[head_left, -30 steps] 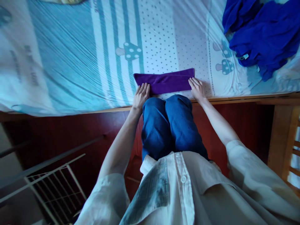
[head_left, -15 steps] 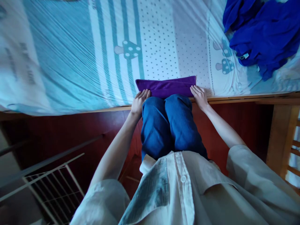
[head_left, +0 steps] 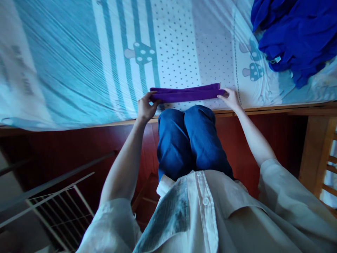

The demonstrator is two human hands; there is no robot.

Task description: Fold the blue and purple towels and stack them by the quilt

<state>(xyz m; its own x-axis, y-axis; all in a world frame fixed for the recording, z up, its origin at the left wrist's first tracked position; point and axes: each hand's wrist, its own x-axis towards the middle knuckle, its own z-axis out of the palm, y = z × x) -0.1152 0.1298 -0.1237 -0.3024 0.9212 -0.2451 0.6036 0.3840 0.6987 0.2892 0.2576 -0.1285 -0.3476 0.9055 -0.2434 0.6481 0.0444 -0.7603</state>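
Observation:
A purple cloth (head_left: 186,95), folded into a long narrow strip, lies across the near edge of the bed just beyond my knees. My left hand (head_left: 147,105) pinches its left end between thumb and fingers. At the opposite end, my right hand (head_left: 229,99) grips the right corner the same way. The strip is stretched fairly straight between both hands, and a second layer shows along its far side.
The bed's patterned sheet (head_left: 173,45) spreads beyond the cloth. A crumpled blue fabric heap (head_left: 297,42) sits at the far right. A wooden bed post (head_left: 317,151) stands to the right, and a white metal rack (head_left: 60,207) is at lower left.
The purple cloth's near edge has been folded away from me, making the strip narrower. Both hands have gone from lying on its near corners to pinching its ends, the left hand moving outward.

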